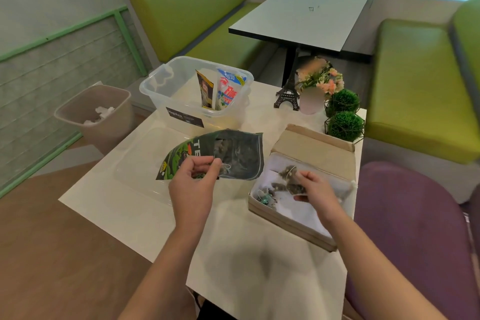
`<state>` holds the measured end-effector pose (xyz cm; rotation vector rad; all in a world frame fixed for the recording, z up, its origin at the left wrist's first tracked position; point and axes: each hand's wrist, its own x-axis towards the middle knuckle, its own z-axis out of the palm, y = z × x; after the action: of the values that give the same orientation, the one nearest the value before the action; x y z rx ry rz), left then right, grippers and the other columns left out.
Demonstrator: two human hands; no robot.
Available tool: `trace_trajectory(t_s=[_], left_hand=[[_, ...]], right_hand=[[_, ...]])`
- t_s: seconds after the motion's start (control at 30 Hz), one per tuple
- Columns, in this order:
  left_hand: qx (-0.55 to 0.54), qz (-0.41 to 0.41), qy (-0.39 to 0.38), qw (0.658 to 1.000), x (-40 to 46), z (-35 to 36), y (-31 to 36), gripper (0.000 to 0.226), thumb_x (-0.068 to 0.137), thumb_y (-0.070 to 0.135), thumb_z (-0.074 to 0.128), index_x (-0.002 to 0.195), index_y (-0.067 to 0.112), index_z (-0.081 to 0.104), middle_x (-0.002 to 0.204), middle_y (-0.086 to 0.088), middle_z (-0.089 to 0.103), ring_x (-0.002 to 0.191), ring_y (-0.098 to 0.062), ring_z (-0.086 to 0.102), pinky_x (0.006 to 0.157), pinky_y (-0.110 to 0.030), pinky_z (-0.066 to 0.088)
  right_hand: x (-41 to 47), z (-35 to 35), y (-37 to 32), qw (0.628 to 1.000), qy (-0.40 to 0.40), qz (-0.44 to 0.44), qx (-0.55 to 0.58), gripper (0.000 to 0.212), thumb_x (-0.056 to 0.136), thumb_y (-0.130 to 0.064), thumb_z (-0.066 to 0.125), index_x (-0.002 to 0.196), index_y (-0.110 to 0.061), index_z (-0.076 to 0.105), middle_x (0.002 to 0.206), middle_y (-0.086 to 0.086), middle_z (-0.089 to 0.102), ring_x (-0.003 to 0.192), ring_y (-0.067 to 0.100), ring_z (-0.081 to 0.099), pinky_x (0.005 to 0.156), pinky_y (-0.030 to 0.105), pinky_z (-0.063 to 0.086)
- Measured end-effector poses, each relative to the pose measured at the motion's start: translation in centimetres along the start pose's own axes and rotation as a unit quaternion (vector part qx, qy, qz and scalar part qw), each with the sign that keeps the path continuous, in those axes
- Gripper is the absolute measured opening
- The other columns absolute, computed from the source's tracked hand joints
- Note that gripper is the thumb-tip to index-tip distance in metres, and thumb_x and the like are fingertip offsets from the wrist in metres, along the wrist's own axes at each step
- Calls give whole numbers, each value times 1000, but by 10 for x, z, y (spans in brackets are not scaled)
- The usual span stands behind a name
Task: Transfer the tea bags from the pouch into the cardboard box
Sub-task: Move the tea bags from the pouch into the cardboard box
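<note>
**Tea bag held over the open box, pouch gripped beside it**

The left hand (193, 184) curls its fingers and thumb round the near edge of the dark green pouch (220, 156), pinching it so that the pouch lifts off the white table (135, 205) and fans out away from the grip, its clear window turned up. A thin white string loops out just past the left thumb.

The right hand (315, 189) pinches a tea bag (294, 186) between thumb and fingertips; the bag hangs to the left of that grip, inside the open cardboard box (285, 226). More tea bags (266, 199) lie on the white lining of the box, nearer the box's left wall than the grip. The box flap stands open beyond the right hand.

Beyond the left hand's grip sits a clear plastic tub (161, 91) with two sachets upright in it. Beyond the right hand stand a small tower model (287, 96), a flower pot (311, 101) and two green balls (344, 125). A bin (104, 122) stands on the floor, well left of the pouch
</note>
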<state>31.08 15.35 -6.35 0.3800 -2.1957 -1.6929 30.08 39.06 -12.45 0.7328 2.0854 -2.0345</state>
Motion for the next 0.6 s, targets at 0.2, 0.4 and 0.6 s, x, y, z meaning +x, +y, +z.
trace_trajectory(t_s=[0.2,0.4,0.6], left_hand=[[1,-1,-3,1000,-2,-5,-2,6,85,25,79,87,24,73,77,11,69,79,-2,62,70,-6,44],[-4,2,-3,1000,-1,-13,-3,7,85,24,79,86,25,72,76,11,70,77,-2,63,69,-6,44],[-9,4,2,1000,-1,-24,-2,6,85,22,79,87,22,73,77,6,71,75,0,62,69,-5,44]], right_hand=[[29,24,28,991,59,-5,-121,14,99,-20,55,95,-14,66,98,11,69,88,26,64,82,45,57],[39,42,36,962,10,-38,-270,25,97,-24,58,119,-14,66,109,1,69,91,15,60,78,30,48],[43,43,47,913,-34,-61,-402,43,78,-38,79,118,-36,63,116,-1,51,109,21,50,86,34,46]])
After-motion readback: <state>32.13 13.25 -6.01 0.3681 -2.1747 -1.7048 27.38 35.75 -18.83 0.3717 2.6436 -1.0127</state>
